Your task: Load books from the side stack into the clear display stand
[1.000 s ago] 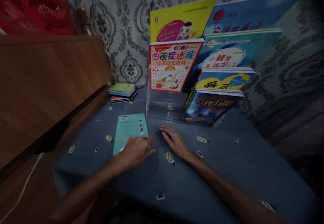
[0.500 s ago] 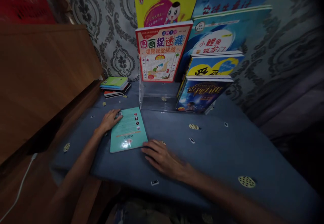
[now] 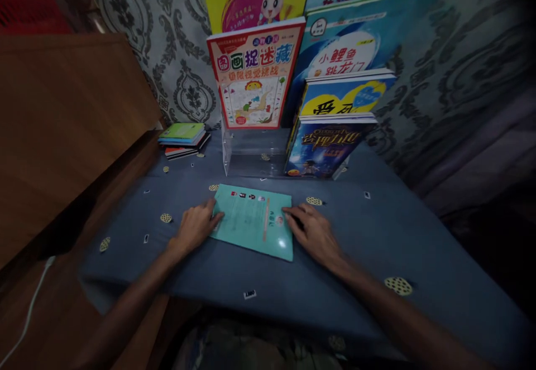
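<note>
The turquoise book (image 3: 247, 225) lies flat between the worktop's (image 3: 352, 219) front edge and the clear stand (image 3: 251, 164). My left hand (image 3: 195, 226) and right hand (image 3: 313, 229) touch its opposite ends, probably to steady it; both are loosely curled, though I can't tell whether either pinches it.

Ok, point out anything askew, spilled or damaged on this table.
No spill or damage shows. The turquoise book between the left hand and right hand lies at a slant, its print sideways, and the book stack at the back left has uneven edges.
</note>
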A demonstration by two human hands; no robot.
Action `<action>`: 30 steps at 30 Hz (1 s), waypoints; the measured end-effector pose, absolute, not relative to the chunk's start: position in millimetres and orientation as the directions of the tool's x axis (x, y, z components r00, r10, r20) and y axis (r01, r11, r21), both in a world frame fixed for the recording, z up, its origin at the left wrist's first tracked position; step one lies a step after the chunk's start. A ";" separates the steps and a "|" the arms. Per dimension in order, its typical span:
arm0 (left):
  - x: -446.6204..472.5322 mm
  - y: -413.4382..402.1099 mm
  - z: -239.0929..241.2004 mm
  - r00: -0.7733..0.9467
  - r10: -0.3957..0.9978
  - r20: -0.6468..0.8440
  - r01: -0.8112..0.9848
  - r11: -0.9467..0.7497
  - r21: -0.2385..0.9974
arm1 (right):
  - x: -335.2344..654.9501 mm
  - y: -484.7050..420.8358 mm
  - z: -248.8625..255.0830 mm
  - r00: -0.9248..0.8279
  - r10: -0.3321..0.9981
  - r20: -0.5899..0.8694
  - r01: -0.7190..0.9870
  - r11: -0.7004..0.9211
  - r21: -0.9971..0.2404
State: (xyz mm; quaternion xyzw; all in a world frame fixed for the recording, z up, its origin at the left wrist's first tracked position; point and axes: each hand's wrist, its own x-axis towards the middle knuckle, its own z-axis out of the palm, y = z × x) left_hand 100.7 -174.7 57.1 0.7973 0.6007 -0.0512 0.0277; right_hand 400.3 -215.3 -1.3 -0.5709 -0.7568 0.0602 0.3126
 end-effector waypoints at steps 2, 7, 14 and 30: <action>112.2 -181.0 55.6 0.304 0.946 -0.115 0.952 -0.304 0.017 | 411.4 -213.8 -3.5 -0.103 0.913 0.395 0.857 0.283 -0.431; 123.6 -185.7 50.0 0.356 0.934 -0.011 0.930 -0.356 -0.088 | 417.1 -214.6 -5.4 -0.101 0.919 0.380 0.883 0.259 -0.391; 115.3 -168.9 20.6 0.493 0.853 0.171 0.868 -0.496 -0.024 | 416.8 -200.7 -9.1 -0.151 0.917 0.369 0.886 0.292 -0.361; 124.6 -134.3 14.2 0.463 0.861 0.210 0.877 -0.480 0.036 | 432.2 -176.1 -21.1 -0.108 0.925 0.365 0.728 0.324 -0.604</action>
